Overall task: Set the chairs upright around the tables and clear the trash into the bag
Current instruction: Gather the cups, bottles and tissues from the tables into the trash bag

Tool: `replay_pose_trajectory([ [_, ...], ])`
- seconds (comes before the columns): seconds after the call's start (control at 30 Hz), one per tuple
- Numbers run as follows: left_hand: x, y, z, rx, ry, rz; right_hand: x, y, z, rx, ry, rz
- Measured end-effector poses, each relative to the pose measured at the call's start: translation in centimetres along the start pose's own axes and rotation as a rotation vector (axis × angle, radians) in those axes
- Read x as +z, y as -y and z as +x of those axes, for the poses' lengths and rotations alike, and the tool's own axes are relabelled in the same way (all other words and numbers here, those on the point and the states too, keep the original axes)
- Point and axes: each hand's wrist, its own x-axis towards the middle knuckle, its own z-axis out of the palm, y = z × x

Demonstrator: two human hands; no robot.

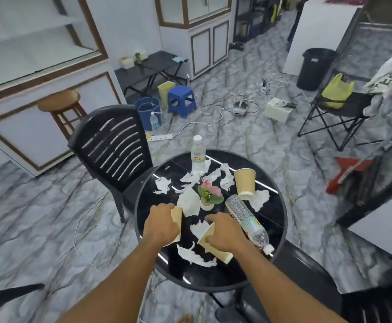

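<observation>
A round black table (269, 220) carries trash. My left hand (160, 224) grips a tan paper cup (177, 217) at the table's left edge. My right hand (224, 231) grips a second tan cup (218, 251) lying on its side near the front. A third paper cup (245, 184) stands upside down at the right. An empty plastic bottle (246, 220) lies on its side beside my right hand, and another bottle (197, 156) stands at the far edge. Several torn white tissues (190, 202) lie scattered around a small potted flower (209, 194). A black slatted chair (113, 145) stands upright at the table's left.
Another black chair (306, 271) sits at the table's near right, and a chair edge (8, 297) shows at bottom left. A wooden stool (61, 106), blue bucket (147, 108), blue step stool (181, 99), floor cables, a folding chair (344, 108) and black bin (317, 66) stand beyond.
</observation>
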Motion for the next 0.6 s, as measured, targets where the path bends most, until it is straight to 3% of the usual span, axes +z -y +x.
replay_pose_trajectory([
  [0.2, 2.1, 2.8, 3.1, -0.134, 0.030, -0.055, 4.0, 0.7, 2.1, 0.199, 0.092, -0.238],
  [0.47, 4.7, 4.3, 4.9, -0.143, 0.106, -0.223, 5.2, 0.2, 1.9, 0.325, -0.045, -0.111],
  [0.6, 3.4, 2.8, 3.1, -0.055, -0.052, -0.237, 4.6, 0.1, 0.8, 0.367, -0.173, -0.001],
])
